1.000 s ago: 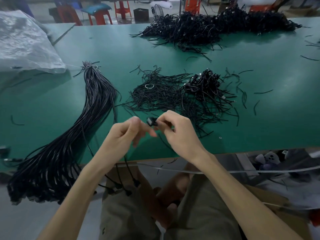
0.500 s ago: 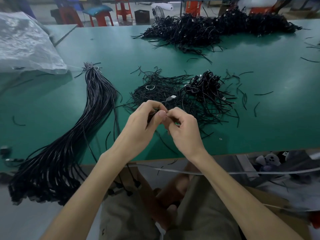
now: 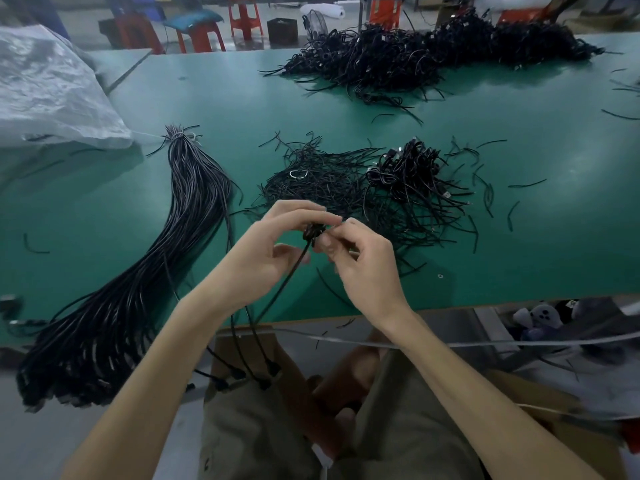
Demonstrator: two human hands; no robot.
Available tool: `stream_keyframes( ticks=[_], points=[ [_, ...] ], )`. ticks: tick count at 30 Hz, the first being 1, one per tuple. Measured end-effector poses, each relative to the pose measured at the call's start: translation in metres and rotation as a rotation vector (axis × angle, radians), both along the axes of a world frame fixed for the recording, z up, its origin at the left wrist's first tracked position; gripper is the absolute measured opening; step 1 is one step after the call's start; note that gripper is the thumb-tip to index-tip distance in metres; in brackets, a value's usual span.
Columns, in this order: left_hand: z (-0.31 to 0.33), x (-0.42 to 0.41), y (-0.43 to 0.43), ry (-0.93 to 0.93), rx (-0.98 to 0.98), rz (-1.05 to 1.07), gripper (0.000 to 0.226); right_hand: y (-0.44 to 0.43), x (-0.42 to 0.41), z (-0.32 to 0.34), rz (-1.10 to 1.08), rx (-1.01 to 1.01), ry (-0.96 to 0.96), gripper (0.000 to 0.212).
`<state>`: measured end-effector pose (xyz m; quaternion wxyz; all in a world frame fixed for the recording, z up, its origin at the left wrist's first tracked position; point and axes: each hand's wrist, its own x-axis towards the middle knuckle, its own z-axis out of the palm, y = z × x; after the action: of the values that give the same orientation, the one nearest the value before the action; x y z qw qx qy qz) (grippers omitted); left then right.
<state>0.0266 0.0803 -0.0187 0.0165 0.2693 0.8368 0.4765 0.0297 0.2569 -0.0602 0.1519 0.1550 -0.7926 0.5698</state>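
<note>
While both hands meet just below frame centre, over the near edge of the green table [image 3: 242, 98], the step in hand reads as securing a small coiled cable [image 3: 313, 232]. That is a judgement, since the coil is mostly covered. At the left hand [image 3: 263, 251], thumb and forefinger pinch the coil from above and the gap is narrow, closed on it; the other fingers curl loosely underneath and hold nothing. The right hand [image 3: 367, 271] has its fingertips [image 3: 348, 226] curled tight against the coil's right side, pinching something thin there. Whether that is a tie or the cable's own end is too small to tell. The cable tail [image 3: 282, 292] runs from the coil down and left, off the table edge to lower centre of frame, where it hangs among a few plug ends. The next move probably calls for the right hand to wrap and twist round the coil's waist while the left stops the loops springing open. After that the coil likely goes onto the finished pile [image 3: 412, 171], right of centre. Loose black ties [image 3: 318, 181] lie just above the hands, touching that pile. A long cable bundle [image 3: 173, 244] lies at left of frame, a big heap [image 3: 433, 53] at upper right and a plastic sack [image 3: 45, 91] at upper left.
</note>
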Motion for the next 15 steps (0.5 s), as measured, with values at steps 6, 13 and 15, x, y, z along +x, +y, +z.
stream_keyframes(
  ticks=[6, 13, 15],
  points=[
    [-0.015, -0.006, 0.004, 0.04, 0.049, 0.2, 0.02, -0.002, 0.004, 0.002, 0.041, -0.023, -0.027, 0.018],
    [-0.007, -0.008, 0.002, 0.016, -0.206, 0.253, 0.017, 0.002, -0.001, 0.002, 0.018, 0.247, 0.134, 0.011],
    [-0.005, -0.009, 0.003, -0.082, -0.219, 0.253, 0.023, 0.004, 0.0, 0.001, -0.006, 0.388, 0.241, 0.015]
  ],
)
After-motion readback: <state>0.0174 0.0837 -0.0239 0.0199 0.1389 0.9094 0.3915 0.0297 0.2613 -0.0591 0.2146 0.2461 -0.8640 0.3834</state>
